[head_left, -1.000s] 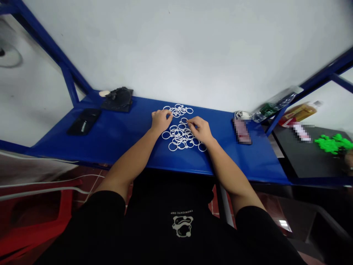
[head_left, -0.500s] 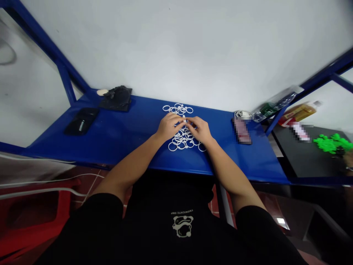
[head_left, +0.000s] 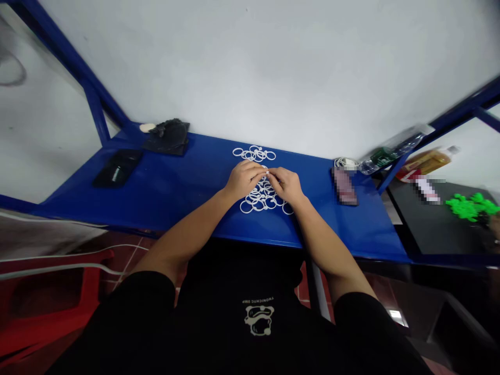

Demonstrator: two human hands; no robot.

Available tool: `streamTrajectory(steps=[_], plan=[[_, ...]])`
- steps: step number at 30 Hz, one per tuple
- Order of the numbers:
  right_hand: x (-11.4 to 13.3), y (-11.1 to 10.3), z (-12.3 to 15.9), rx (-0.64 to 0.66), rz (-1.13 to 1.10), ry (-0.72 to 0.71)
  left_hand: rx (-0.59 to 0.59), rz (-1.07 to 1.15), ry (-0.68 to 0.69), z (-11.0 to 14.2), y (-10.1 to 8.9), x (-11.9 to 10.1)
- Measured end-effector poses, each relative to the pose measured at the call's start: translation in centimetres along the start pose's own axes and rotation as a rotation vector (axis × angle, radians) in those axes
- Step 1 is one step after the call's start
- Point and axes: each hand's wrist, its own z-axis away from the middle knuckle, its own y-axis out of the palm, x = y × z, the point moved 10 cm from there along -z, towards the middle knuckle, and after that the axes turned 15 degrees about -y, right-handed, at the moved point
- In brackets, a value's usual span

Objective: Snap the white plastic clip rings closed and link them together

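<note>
My left hand [head_left: 242, 180] and my right hand [head_left: 287, 184] meet fingertip to fingertip over the blue table [head_left: 187, 192]. Both are closed in a pinch on one small white ring [head_left: 267, 172], which is mostly hidden by the fingers. Beneath and in front of them spreads a loose pile of white rings [head_left: 258, 203], overlapping one another and partly covered by my hands. Farther back, close to the wall, lies a smaller group of similar white rings [head_left: 249, 155] with little knobs on them.
Black plastic bag [head_left: 167, 138] and black pouch [head_left: 117, 169] lie on the left. A phone [head_left: 345, 186], a white coiled cable [head_left: 346, 164] and a clear bottle [head_left: 390, 151] are on the right. Green pieces [head_left: 471, 207] sit on a dark side table [head_left: 425, 224].
My left hand has moved right and toward me, from the back group of rings to my right hand. The fingertips now meet on a ring. My right hand has barely moved.
</note>
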Motion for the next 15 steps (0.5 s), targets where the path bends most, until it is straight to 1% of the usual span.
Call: streamTrajectory(steps=[4, 10, 13, 15], plan=[[0.7, -0.3, 0.0, 0.005, 0.083, -0.051, 0.025, 0.025, 0.026, 0.2, 0.6, 0.0], [0.9, 0.2, -0.1, 0.003, 0.073, -0.021, 0.042, 0.044, 0.050, 0.3, 0.7, -0.2], [0.5, 0.2, -0.1, -0.011, 0.043, 0.004, 0.052, 0.036, 0.025, 0.1, 0.9, 0.1], [0.0, -0.3, 0.0, -0.033, 0.032, 0.031, 0.059, 0.004, -0.018, -0.2, 1.0, 1.0]])
